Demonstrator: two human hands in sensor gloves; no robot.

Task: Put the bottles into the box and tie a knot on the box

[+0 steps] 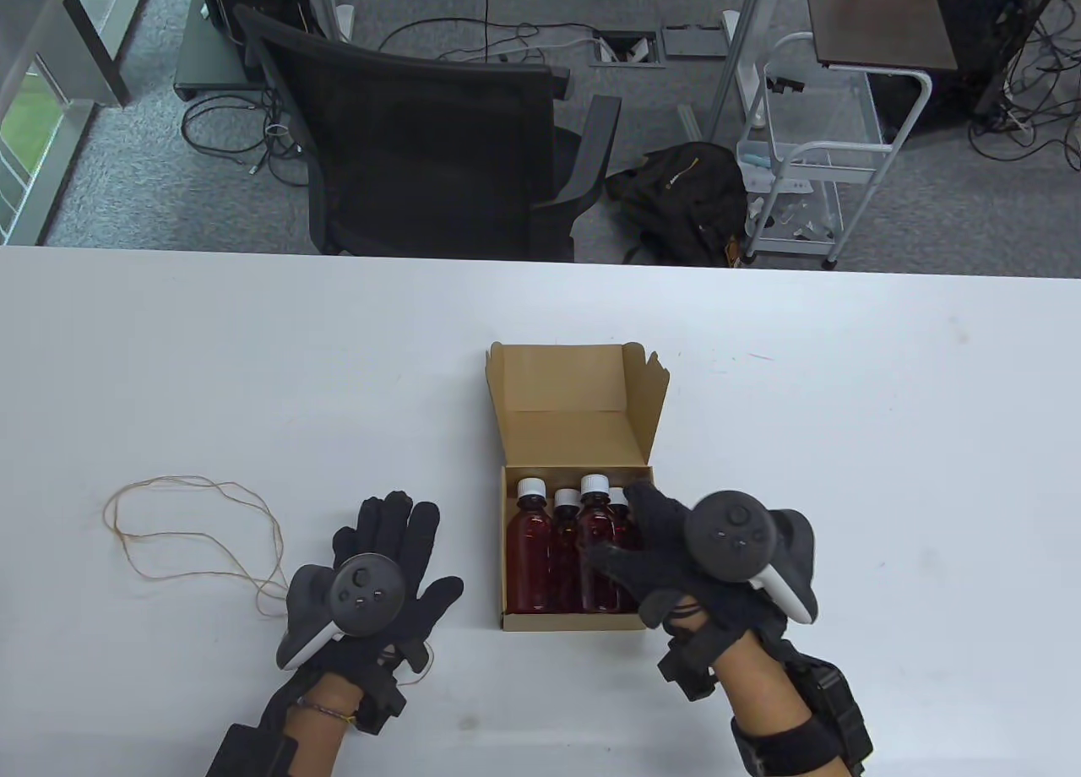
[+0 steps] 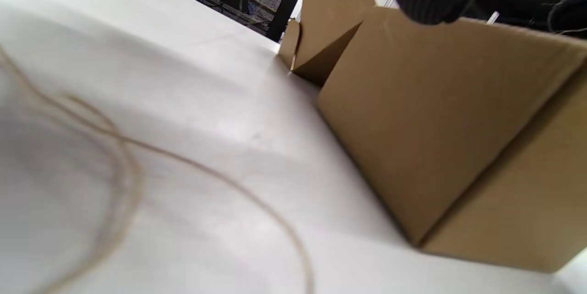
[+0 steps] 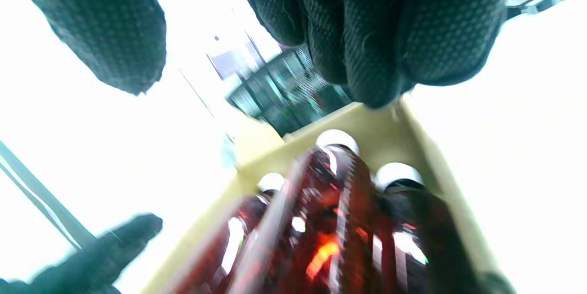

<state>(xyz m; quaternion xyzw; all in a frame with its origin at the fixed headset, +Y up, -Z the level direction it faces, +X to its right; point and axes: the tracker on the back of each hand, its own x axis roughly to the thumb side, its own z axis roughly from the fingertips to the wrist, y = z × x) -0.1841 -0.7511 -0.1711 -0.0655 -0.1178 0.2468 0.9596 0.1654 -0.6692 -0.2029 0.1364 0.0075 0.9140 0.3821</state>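
Observation:
A brown cardboard box [image 1: 567,439] lies open on the white table, its lid [image 1: 574,384] folded back. Several dark red bottles [image 1: 557,557] with white caps lie side by side inside it, caps toward the far side. My right hand [image 1: 667,549] hovers over the box's right half with fingers spread and relaxed, holding nothing; the right wrist view shows the bottles [image 3: 330,220] just below the fingers [image 3: 367,32]. My left hand [image 1: 384,562] rests flat on the table left of the box, fingers straight. A thin tan string [image 1: 194,536] lies in loose loops at the left.
The box's outer wall [image 2: 435,124] fills the left wrist view, with the string [image 2: 183,161] curving across the table beside it. A black office chair [image 1: 422,135] stands beyond the table's far edge; a backpack and a white cart are on the floor.

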